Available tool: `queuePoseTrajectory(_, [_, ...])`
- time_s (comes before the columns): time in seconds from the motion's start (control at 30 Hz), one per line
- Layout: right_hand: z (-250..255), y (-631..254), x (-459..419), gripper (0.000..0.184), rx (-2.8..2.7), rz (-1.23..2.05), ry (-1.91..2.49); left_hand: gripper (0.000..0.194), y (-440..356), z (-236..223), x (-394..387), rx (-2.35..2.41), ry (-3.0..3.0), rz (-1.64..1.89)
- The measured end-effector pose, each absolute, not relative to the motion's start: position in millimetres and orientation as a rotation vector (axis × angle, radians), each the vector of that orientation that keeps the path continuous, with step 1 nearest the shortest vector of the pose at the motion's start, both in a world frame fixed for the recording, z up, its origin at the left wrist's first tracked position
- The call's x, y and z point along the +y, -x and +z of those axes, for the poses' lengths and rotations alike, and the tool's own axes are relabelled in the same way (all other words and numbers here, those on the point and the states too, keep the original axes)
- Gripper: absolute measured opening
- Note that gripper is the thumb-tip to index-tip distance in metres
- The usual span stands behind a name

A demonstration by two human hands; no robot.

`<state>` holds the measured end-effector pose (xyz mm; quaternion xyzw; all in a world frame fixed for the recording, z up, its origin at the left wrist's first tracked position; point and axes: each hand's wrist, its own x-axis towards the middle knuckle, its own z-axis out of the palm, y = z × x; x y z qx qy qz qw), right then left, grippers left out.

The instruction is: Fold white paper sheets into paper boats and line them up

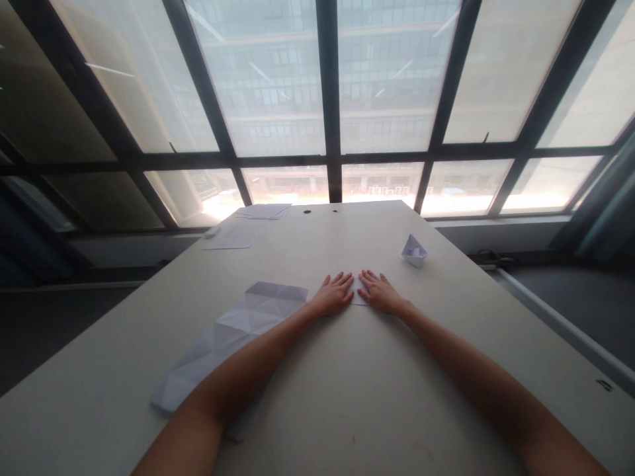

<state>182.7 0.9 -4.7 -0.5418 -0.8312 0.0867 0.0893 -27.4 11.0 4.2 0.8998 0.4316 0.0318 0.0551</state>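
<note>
A small piece of white paper lies flat on the table, mostly covered by my two hands. My left hand rests palm down on its left side, fingers stretched out. On its right side my right hand lies flat in the same way, fingers extended. Only a narrow strip of the paper shows between them, so its full shape is hidden. Under and beside my left forearm lies a large creased sheet of paper with a grid of fold lines. A folded paper boat stands beyond my right hand.
The white table reaches toward large windows. Several paper sheets lie at its far left. Two dark holes, one a round cable hole, sit near the far edge. A small dark object is at the right edge.
</note>
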Motion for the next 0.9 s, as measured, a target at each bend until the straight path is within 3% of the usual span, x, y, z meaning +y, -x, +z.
queuePoseTrajectory(0.9, [-11.3, -185.7, 3.3, 0.064, -2.328, 0.194, 1.82, 0.06, 26.7, 5.6, 9.6, 1.309, -2.725, 0.115])
